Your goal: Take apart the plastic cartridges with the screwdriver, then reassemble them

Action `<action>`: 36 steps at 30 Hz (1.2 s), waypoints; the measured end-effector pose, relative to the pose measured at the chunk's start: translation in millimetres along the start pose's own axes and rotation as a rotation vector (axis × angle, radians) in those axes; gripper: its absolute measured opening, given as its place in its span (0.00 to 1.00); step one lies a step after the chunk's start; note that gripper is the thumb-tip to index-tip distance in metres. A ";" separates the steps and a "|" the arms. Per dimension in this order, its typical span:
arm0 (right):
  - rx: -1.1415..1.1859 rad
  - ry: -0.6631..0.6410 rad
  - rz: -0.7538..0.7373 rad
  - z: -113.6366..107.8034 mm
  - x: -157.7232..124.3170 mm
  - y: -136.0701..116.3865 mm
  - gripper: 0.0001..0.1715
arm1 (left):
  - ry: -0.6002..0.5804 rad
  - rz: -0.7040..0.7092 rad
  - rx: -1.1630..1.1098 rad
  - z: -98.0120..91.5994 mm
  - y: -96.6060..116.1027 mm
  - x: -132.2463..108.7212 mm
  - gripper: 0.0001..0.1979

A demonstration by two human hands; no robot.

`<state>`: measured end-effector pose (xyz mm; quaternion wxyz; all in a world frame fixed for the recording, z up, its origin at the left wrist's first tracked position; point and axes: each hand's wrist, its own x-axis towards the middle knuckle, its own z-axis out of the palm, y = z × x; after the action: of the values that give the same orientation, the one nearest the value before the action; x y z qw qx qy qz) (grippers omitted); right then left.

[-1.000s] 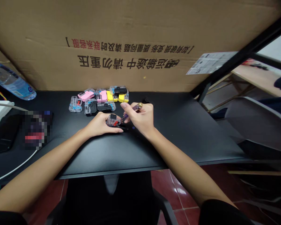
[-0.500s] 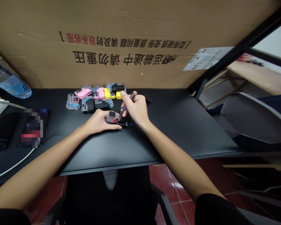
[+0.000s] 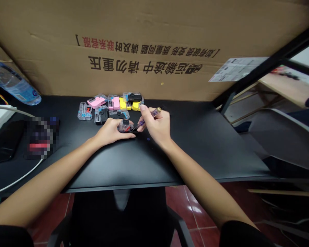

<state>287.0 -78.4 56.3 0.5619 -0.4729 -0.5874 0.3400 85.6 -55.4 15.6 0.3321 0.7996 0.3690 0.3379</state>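
**Left hand clasping clear plastic case, right hand pinching small screwdriver**

Case cupped under the palm-down left hand, its grip closed, just in front of the other cases. Black square and red part visible through the clear shell; contact with the desktop hidden by the fingers. Right thumb and fingers clenched around the screwdriver's purple translucent handle, gold-coloured end angled up and away, thin shaft slanting down to the case's right edge. Tip contact too small to tell. Both hands just beside each other. Small black piece partly hidden beneath the left fingertips; tiny blue speck on the surface just below the right hand.

Farther back on the black desk, a tight cluster of similar cases with pink, yellow, black and blue parts. Toward the left, a plastic water bottle, white power strip, white cable and a pixelated object. Behind the desk, a large cardboard box with printed Chinese text and a paper label. Off to the right, a grey chair.
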 end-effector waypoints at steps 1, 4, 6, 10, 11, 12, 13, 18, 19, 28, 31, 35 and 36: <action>-0.004 -0.004 0.001 0.2 -0.5 1.0 0.37 | 0.001 -0.001 -0.002 0.4 -0.3 0.0 0.23; -0.011 -0.013 -0.007 1.1 -2.9 3.6 0.35 | 0.003 -0.001 -0.012 1.0 -1.0 0.2 0.23; -0.013 -0.020 -0.007 2.0 -4.0 4.3 0.35 | 0.007 0.005 -0.017 1.0 -1.2 0.3 0.22; 0.007 -0.042 0.096 3.4 0.7 5.1 0.35 | 0.008 0.023 0.000 0.7 -0.8 0.0 0.22; 0.019 -0.053 0.140 3.5 3.6 6.3 0.35 | 0.006 0.031 0.007 0.8 -0.8 -0.2 0.22; 0.036 -0.064 0.185 3.3 6.9 8.2 0.35 | 0.006 0.040 0.015 0.8 -0.9 -0.2 0.22; 0.055 -0.075 0.227 3.1 10.2 10.5 0.35 | 0.008 0.050 0.023 1.0 -1.1 -0.3 0.22; 0.093 -0.075 0.281 3.6 13.1 17.6 0.36 | 0.026 0.064 0.052 1.4 -4.8 0.1 0.24; 0.076 -0.052 0.238 4.6 9.9 16.4 0.36 | 0.034 0.056 0.055 1.3 -5.6 0.2 0.24; 0.032 -0.008 0.127 8.9 3.0 7.8 0.34 | 0.058 0.030 0.053 0.9 -6.9 0.4 0.24; 0.084 -0.036 0.215 7.9 12.5 14.1 0.33 | 0.057 0.031 0.066 1.3 -7.3 0.6 0.24; 0.107 -0.027 0.266 8.7 17.4 23.5 0.31 | 0.060 0.038 0.072 1.5 -7.4 0.7 0.23; 0.113 -0.019 0.279 9.2 17.7 25.3 0.31 | 0.060 0.043 0.076 1.5 -7.2 0.7 0.23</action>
<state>283.7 -52.4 37.5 0.5294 -0.5144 -0.5010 0.4518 84.4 -51.5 9.4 0.2829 0.8090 0.3740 0.3545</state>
